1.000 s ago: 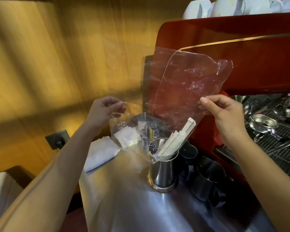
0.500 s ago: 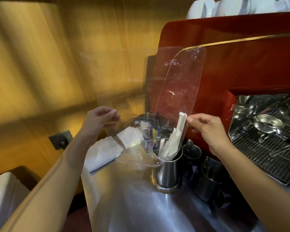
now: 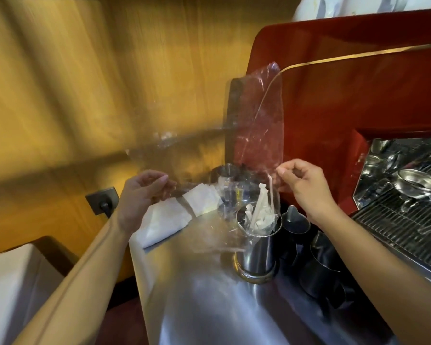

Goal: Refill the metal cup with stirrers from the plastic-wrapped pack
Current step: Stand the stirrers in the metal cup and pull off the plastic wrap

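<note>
While both hands are pinching the clear plastic wrap above the metal cup on the counter, stirrers are sitting inside; next, lifting the wrap clear.

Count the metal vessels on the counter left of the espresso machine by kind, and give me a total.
Cup holding stirrers: 1
Dark pitchers: 2
Steel cup behind, seen through the plastic wrap: 1
Total: 4
</note>
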The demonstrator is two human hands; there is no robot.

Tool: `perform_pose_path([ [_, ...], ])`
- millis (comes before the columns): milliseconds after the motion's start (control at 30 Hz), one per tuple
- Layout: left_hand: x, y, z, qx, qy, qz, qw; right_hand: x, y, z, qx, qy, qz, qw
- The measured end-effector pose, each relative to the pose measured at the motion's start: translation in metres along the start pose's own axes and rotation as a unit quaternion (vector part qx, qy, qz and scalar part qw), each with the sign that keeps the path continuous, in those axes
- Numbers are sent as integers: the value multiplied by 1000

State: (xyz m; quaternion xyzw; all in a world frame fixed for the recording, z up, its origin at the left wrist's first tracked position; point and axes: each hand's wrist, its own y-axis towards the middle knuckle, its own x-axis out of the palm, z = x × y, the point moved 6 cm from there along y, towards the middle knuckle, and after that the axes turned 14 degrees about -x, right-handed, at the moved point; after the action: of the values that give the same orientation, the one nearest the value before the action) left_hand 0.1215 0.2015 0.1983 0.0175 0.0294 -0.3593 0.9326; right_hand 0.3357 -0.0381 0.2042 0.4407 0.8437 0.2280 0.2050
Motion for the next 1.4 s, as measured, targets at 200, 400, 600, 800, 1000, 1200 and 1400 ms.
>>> perform_pose_path([
  [200, 0, -13, 34, 73, 44, 18, 996, -1, 5, -8, -17, -4, 0, 1000],
  [400, 3, -20, 42, 101, 63, 51, 992, -13, 5, -9, -14, -17, 15, 1000],
  [600, 8, -17, 61, 121, 52, 44, 990, -22, 11, -18, -36, -8, 27, 999],
  [800, 11, -16, 63, 121, 38, 61, 990, -29, 7, -14, -42, -17, 39, 998],
  [1000, 18, -19, 79, 156, 5, 69, 985, -31, 9, -15, -40, 15, 35, 998],
  [1200, 23, -20, 84, 142, 7, 70, 987, -31, 7, -16, -44, 15, 21, 999],
  [1400, 24, -23, 94, 141, 27, 69, 987, -34, 16, -29, -69, 49, 25, 996],
])
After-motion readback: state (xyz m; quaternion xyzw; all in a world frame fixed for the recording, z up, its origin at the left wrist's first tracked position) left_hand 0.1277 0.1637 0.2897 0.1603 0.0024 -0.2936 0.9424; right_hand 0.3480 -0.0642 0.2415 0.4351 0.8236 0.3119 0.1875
